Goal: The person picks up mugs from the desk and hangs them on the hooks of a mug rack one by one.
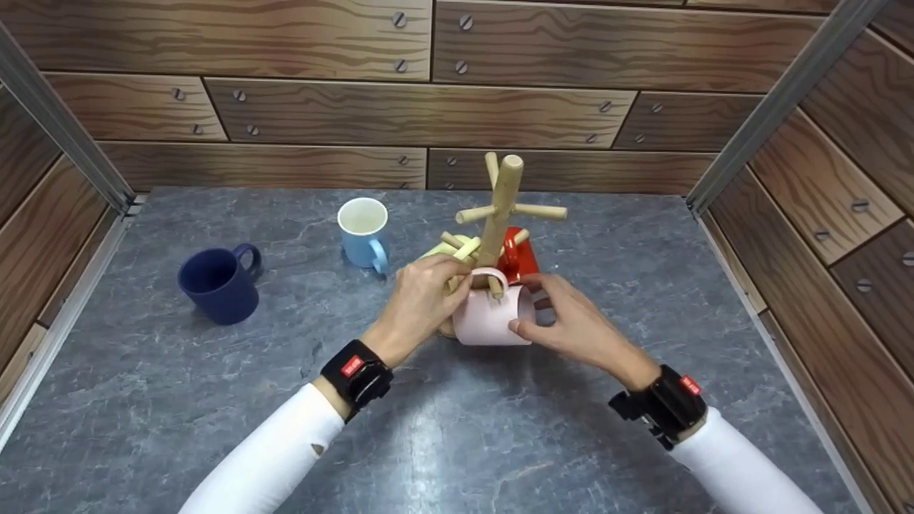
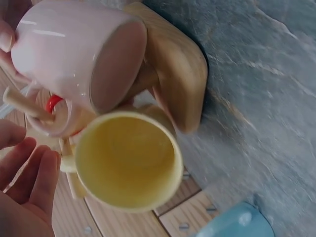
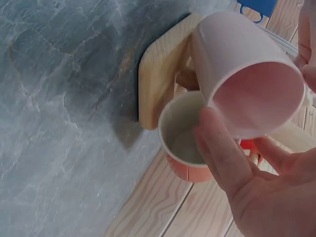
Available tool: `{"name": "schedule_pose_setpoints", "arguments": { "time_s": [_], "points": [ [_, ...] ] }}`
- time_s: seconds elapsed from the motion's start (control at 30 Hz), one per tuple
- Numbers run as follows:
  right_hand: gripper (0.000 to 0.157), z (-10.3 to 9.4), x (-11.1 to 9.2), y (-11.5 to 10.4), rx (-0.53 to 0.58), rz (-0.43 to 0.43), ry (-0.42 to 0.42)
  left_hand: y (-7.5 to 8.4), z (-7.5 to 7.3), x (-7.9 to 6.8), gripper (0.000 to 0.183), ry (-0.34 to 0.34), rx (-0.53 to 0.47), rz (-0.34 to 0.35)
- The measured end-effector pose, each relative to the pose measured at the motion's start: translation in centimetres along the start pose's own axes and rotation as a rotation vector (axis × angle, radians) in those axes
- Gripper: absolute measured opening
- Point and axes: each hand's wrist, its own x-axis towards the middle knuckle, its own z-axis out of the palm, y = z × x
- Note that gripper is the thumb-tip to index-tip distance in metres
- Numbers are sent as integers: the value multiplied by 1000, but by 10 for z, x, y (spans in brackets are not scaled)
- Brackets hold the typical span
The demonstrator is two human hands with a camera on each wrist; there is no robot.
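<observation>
A pink mug [image 1: 485, 318] lies on its side at a wooden mug tree [image 1: 500, 207], a front peg passing through its handle. My right hand [image 1: 578, 325] holds it at the open rim, thumb and fingers spread around the edge. My left hand [image 1: 425, 296] is at the handle side, its fingers loosely bent and nothing between them in the left wrist view. Near those fingertips hangs a yellow mug [image 2: 128, 160], opening outward. Behind the pink mug hangs a red mug [image 1: 525, 257], partly hidden by the post and the pink mug.
A light blue mug [image 1: 363, 235] stands upright left of the tree, handle toward the front. Farther left is a dark blue mug [image 1: 220, 289]. Under the pink mug shows the tree's wooden base [image 2: 182, 74] on the grey marbled table [image 1: 457, 442]. Wood-patterned walls [image 1: 421, 114] enclose the table.
</observation>
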Motion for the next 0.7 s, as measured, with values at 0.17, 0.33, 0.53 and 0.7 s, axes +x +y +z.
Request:
{"name": "schedule_pose_setpoints", "arguments": {
  "time_s": [0.17,0.33,0.53,0.7],
  "points": [
    [67,-11,-6,3,14,19,35,-15,-25,-11,11,9,23,-27],
    [62,-23,-12,12,15,37,87,-39,-54,-25,16,7,99,-62],
    [51,-35,-16,19,82,33,170,-62,-86,-39,25,-17,193,-154],
    [49,-39,-16,20,91,38,178,-78,-110,-49,33,-15,252,-233]
  ]
}}
